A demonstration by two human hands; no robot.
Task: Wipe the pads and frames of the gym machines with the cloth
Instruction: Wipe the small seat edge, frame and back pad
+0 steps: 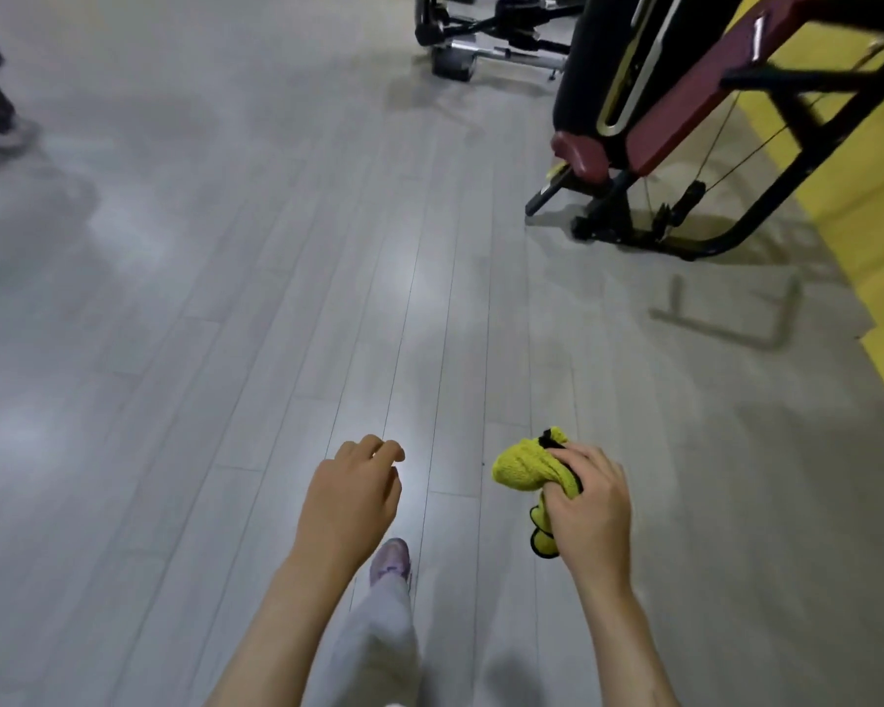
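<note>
The right grip [590, 507] is closed around a yellow cloth [524, 469], fingers curled over the bunched middle, so a rounded wad sticks out forward and a dark-edged corner hangs below the palm. That looks like a carrying hold, keeping the loose fabric together rather than spread flat for wiping. The cloth looks soft and nubbly, like terry or microfibre. The left grip [350, 497] holds nothing, its fingers loosely curled over the floor [225, 349], which is pale grey planking with a dull sheen. Ahead, along the floor's right edge by the yellow wall [863, 222], stands a gym machine: smooth maroon pads [580, 155] on a black tubular frame [611, 206] with thin cables. The cloth is well apart from it, so I judge no wiping is under way here. A second machine [481, 33] sits at the far edge.
</note>
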